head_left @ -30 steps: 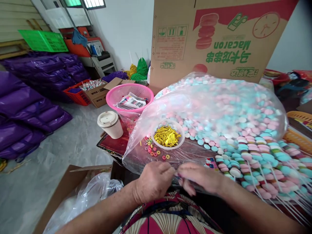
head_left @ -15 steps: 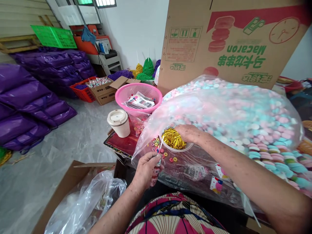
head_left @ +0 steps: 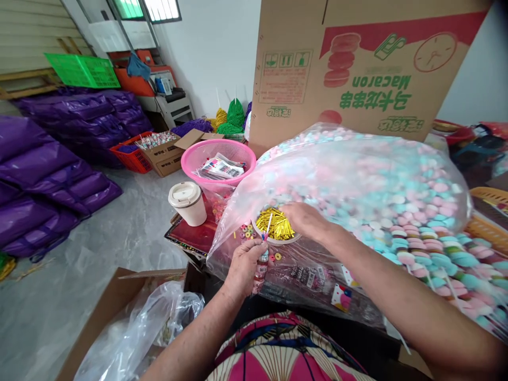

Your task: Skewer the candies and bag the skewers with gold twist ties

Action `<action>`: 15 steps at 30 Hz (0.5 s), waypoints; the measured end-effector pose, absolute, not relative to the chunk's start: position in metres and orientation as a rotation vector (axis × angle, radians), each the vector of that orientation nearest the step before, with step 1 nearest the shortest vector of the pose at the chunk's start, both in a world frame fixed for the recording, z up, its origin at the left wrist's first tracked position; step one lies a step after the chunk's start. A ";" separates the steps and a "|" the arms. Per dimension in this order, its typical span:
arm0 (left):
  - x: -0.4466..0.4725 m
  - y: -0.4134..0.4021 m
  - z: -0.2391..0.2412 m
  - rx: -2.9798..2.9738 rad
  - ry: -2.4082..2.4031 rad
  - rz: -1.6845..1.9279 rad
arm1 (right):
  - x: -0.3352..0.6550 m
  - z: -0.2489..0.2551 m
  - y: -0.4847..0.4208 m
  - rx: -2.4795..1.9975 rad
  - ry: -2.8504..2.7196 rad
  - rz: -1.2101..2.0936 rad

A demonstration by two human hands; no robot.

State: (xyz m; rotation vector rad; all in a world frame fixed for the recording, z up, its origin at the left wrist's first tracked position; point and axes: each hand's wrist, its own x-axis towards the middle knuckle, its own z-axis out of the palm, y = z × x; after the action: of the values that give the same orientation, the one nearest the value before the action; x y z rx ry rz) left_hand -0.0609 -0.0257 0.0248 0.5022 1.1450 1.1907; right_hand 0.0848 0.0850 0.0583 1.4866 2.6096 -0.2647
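Observation:
My left hand [head_left: 245, 264] is closed round the gathered neck of a small printed clear bag [head_left: 261, 272] with pink, rounded pieces in it. A white stick [head_left: 269, 225] points up out of the bag's neck. At the right rim of a white bowl [head_left: 278, 243], my right hand [head_left: 304, 217] touches the gold twist ties [head_left: 278, 224] heaped inside. Its fingers are drawn together, and their tips are partly hidden. Small colourful rings [head_left: 248, 231] lie left of the bowl under clear plastic.
A big clear bag of pink and blue macaron skewers [head_left: 413, 233] covers the table's right. Behind it stands a tall carton [head_left: 293, 74]. A pink basket [head_left: 186, 164] and a lidded cup [head_left: 188, 203] are at left. An open box [head_left: 99, 312] with plastic sits below left.
The view has shifted slightly right. My left hand has tilted the bagged skewer more upright and closer to the bowl. My right hand stays at the gold ties.

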 end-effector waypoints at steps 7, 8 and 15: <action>-0.082 -0.037 0.021 0.463 1.240 1.235 | 0.052 0.025 0.123 1.401 2.426 -0.409; -0.086 -0.038 0.020 0.449 1.249 1.247 | 0.053 0.026 0.125 1.396 2.425 -0.425; -0.082 -0.029 0.019 0.457 1.152 1.165 | 0.079 0.054 0.119 1.480 2.445 -0.632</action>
State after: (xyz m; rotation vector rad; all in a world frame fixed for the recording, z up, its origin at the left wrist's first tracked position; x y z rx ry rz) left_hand -0.0822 -0.0293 0.0189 0.4565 1.1518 1.1648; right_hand 0.0794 0.1189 0.0535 1.4801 2.4448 -0.6321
